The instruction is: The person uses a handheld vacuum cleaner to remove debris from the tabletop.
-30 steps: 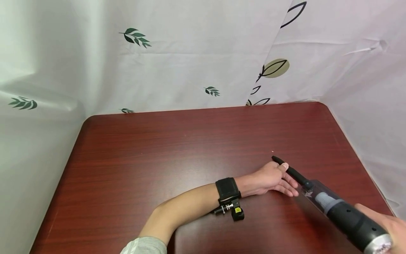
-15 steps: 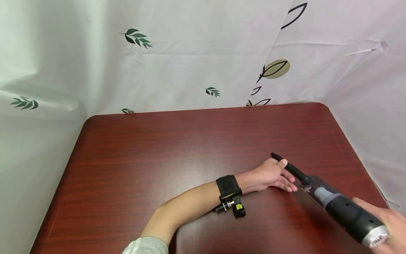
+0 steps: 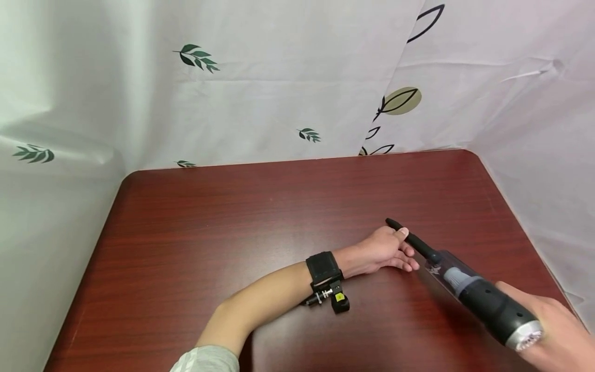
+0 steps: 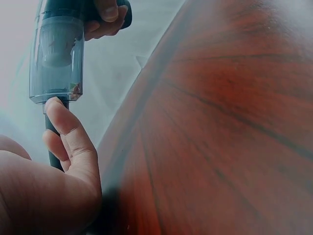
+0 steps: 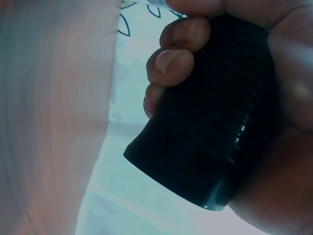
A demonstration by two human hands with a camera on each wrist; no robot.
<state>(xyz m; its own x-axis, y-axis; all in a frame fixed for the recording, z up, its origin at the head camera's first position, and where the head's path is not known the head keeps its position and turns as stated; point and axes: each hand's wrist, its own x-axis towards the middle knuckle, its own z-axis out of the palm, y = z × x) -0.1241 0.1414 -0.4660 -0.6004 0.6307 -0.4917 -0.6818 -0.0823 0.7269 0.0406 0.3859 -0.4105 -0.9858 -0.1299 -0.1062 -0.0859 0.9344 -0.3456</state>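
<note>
A black handheld vacuum cleaner (image 3: 495,307) with a clear dust cup (image 3: 448,268) slants over the right part of the table. My right hand (image 3: 555,323) grips its handle; in the right wrist view the fingers curl round the ribbed black grip (image 5: 220,107). My left hand (image 3: 383,248) holds the slim black nozzle (image 3: 420,248), thumb on top, with the other fingers loosely spread below. The nozzle tip points left, close to the tabletop; contact cannot be told. In the left wrist view small bits (image 4: 75,89) lie at the bottom of the cup.
The reddish-brown wooden table (image 3: 241,217) has rounded far corners. White sheeting (image 3: 260,103) with leaf prints rises behind it and at both sides. A black strap (image 3: 324,268) with a small camera sits on my left wrist.
Both hands and the vacuum cleaner have shifted left and slightly toward the far edge. A tiny pale speck just beyond the nozzle tip a second ago no longer shows.
</note>
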